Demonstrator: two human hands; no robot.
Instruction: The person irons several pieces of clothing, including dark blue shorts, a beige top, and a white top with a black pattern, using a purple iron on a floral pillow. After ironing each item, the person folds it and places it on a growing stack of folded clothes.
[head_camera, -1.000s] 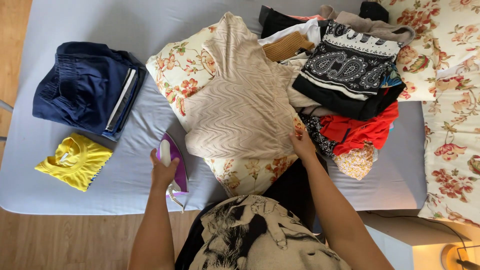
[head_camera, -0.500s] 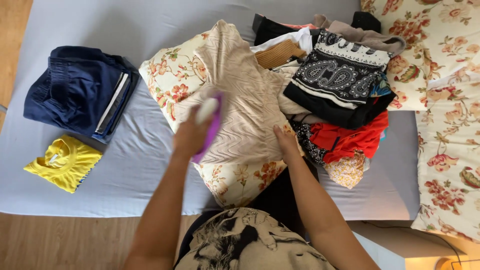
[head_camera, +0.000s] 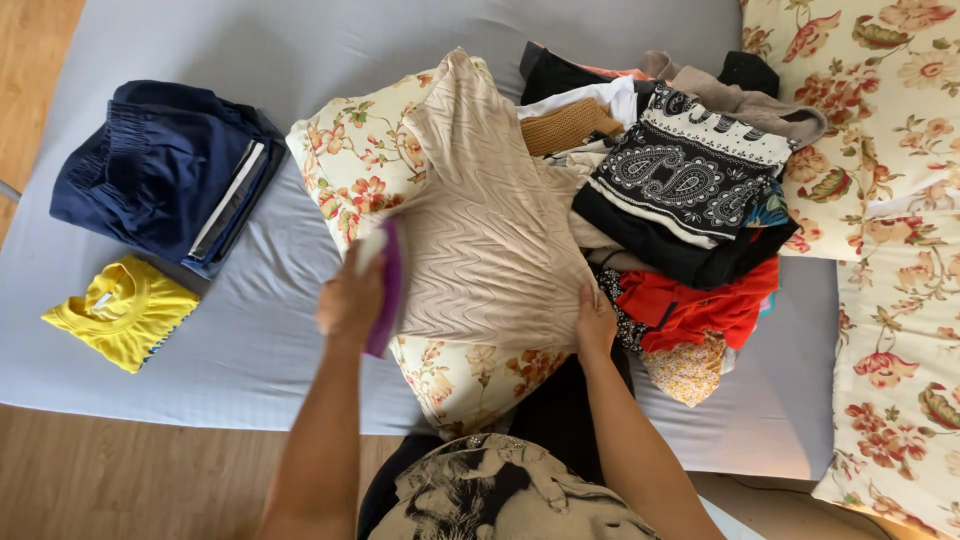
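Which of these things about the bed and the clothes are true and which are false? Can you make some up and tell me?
1. The left hand holds a small purple and white iron over the beige top. True.
2. The right hand is lifting the yellow shirt. False: it rests on the lower edge of the beige top, and the yellow shirt lies folded far to the left.
3. The beige top is spread over a flowered pillow. True.
4. The dark blue clothes are in a messy heap on the floor. False: they lie folded on the bed sheet, above the yellow shirt.
5. An unfolded pile of clothes lies right of the beige top. True.
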